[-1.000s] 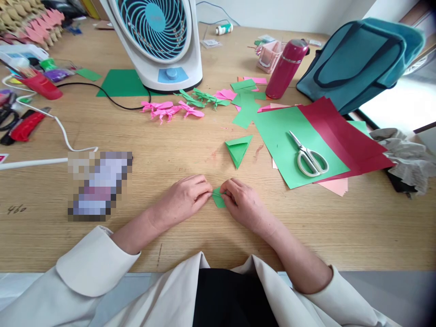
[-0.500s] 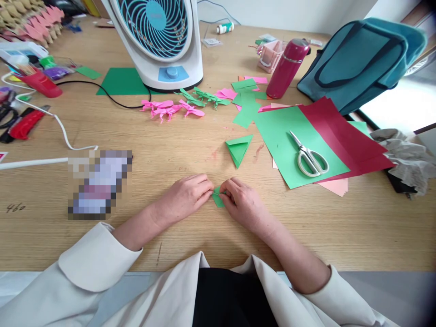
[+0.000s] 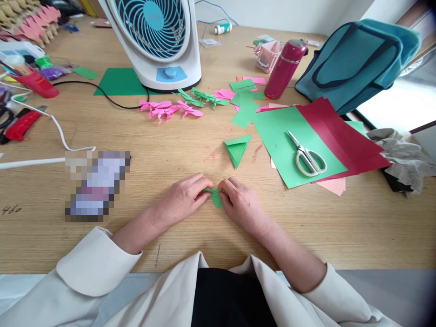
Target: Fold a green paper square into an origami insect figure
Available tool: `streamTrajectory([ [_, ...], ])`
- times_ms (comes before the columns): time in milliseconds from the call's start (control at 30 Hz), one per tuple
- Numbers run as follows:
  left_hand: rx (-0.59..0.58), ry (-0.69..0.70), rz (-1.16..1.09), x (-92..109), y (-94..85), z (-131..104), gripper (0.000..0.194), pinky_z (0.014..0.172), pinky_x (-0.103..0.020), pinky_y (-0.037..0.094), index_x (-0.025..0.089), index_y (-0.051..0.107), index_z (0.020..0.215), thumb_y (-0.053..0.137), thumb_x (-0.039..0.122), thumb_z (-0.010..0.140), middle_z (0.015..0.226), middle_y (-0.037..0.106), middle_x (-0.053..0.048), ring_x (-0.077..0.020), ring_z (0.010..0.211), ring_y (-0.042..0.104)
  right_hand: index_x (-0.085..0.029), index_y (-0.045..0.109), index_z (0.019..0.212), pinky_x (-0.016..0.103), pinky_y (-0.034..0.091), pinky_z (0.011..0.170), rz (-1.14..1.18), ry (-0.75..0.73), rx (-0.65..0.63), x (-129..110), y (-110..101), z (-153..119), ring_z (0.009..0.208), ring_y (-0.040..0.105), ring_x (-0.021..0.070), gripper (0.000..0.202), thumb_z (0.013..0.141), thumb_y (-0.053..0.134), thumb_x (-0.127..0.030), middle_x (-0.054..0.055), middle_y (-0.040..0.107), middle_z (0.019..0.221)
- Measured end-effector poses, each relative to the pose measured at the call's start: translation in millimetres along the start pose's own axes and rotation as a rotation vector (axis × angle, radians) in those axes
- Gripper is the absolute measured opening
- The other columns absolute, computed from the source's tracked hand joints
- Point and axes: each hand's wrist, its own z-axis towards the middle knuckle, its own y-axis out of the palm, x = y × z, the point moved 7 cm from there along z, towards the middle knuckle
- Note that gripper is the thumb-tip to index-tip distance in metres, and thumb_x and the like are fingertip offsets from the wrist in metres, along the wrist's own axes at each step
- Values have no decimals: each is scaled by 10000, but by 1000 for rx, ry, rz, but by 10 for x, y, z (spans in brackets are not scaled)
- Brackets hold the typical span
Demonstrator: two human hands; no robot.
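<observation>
A small folded piece of green paper (image 3: 216, 198) lies low over the table between my two hands. My left hand (image 3: 189, 193) pinches its left side with bent fingers. My right hand (image 3: 241, 202) has its thumb and fingers closed on the right side, covering that part. The folds under my fingertips are mostly hidden. Just beyond my hands lies a folded green paper triangle (image 3: 237, 151), which neither hand touches.
White-handled scissors (image 3: 308, 159) rest on green and red sheets to the right. Folded pink paper figures (image 3: 163, 109) and green ones (image 3: 200, 96) lie before the fan (image 3: 170, 72). A phone (image 3: 98, 184), blurred out, is at left; a red bottle (image 3: 285, 70) and teal bag (image 3: 354, 63) stand behind.
My left fingers have shifted slightly on the green paper, and a green strip now shows under them. The whole view has slid a little; other things stay put.
</observation>
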Motion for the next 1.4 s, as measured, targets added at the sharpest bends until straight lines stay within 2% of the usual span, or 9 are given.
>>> streamTrajectory([
  [367, -85, -84, 77, -6, 85, 87, 152, 737, -323, 459, 181, 563, 818, 498, 139, 949, 912, 541, -34, -181, 832, 568, -204, 560, 878, 281, 399, 691, -50, 21, -23, -11, 20, 5, 778, 582, 178, 106, 957, 517, -147, 39, 622, 883],
  [600, -90, -215, 59, -13, 83, 112, 61, 800, -370, 465, 182, 582, 878, 559, 129, 899, 989, 563, -60, -227, 915, 577, -199, 567, 972, 282, 450, 726, -3, 34, 7, 16, 37, -9, 830, 605, 184, 60, 960, 528, -156, 44, 608, 937],
  [767, -63, -164, 37, 12, 76, 142, 100, 807, -364, 445, 187, 556, 831, 547, 104, 887, 955, 591, -60, -237, 935, 572, -177, 589, 1148, 342, 508, 856, 34, 27, 90, 42, -34, -22, 969, 602, 229, 218, 930, 594, -180, 97, 564, 1049],
  [900, -43, -89, 20, 82, 14, 190, 110, 779, -345, 411, 194, 537, 830, 537, 101, 890, 870, 622, -21, -210, 853, 578, -186, 624, 1074, 408, 479, 947, 68, 15, 187, 106, -137, -18, 1049, 563, 262, 226, 855, 682, -186, 113, 557, 1075],
  [967, -27, -65, -32, 121, -35, 220, 113, 773, -325, 403, 197, 535, 825, 543, 100, 881, 830, 627, 5, -183, 802, 581, -195, 616, 983, 370, 480, 887, 165, 49, 187, 164, -159, -5, 984, 575, 233, 176, 826, 693, -176, 86, 584, 1039],
  [1033, 6, -62, -111, 144, -94, 251, 111, 767, -300, 404, 200, 542, 820, 554, 100, 867, 813, 632, 23, -162, 783, 587, -199, 585, 916, 295, 464, 756, 338, 116, 152, 229, -150, 10, 813, 571, 169, 135, 820, 678, -185, 25, 601, 905],
  [1133, 81, -95, -259, 143, -176, 295, 84, 755, -261, 417, 206, 572, 849, 578, 122, 849, 837, 646, 34, -142, 796, 605, -191, 583, 925, 236, 364, 584, 578, 209, 91, 287, -127, 21, 607, 460, 103, 152, 822, 670, -261, -50, 545, 717],
  [1300, 176, -174, -454, 96, -200, 350, 145, 815, -247, 450, 212, 606, 958, 614, 167, 821, 894, 660, 22, -141, 863, 629, -167, 624, 846, 241, 270, 524, 710, 244, -10, 286, -106, 29, 563, 373, 90, 243, 854, 632, -410, -59, 470, 625],
  [1400, 206, -233, -582, 43, -129, 373, 208, 819, -261, 465, 206, 636, 1004, 649, 221, 797, 930, 662, 1, -156, 886, 623, -175, 590, 781, 247, 286, 544, 757, 233, 32, 294, -114, 32, 581, 385, 97, 280, 871, 613, -439, -51, 459, 633],
])
